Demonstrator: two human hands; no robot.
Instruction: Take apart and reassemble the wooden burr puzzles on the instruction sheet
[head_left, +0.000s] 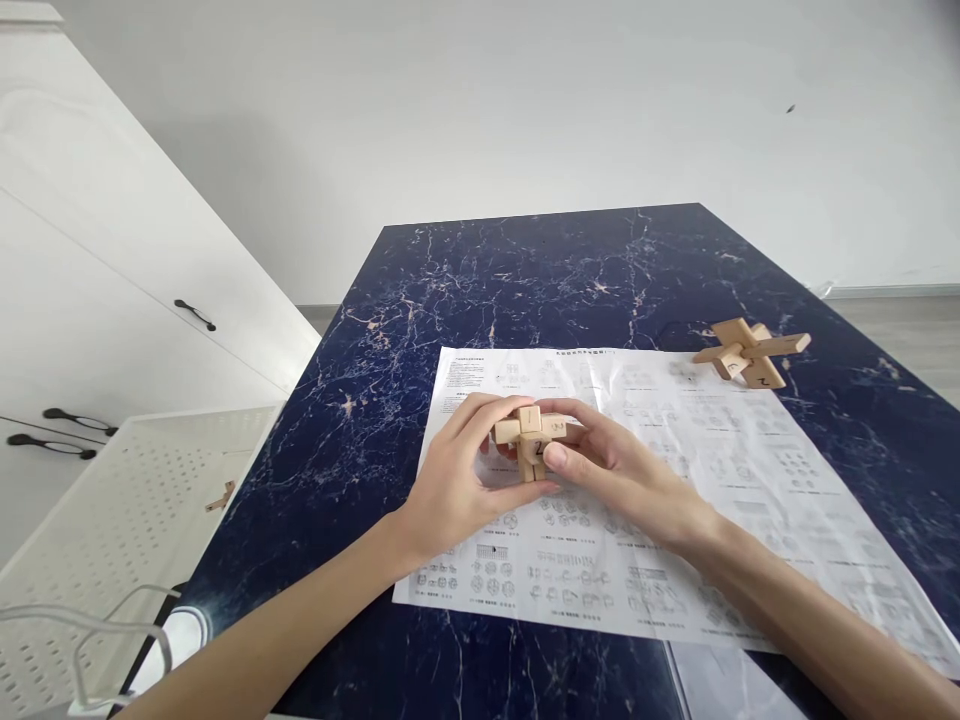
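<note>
Nearest us, our left hand [450,480] and right hand [630,470] clasp the wooden block puzzle [531,438] above the printed sheet [577,560]; it looks light, stiff and smooth, its loose-fitting bars best pinched at opposite ends.

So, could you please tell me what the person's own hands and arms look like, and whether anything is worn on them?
Both the left hand and the right hand are bare, with no gloves or rings to be seen. The forearms are slim and uncovered, without sleeves, watch or bracelet in view.
</note>
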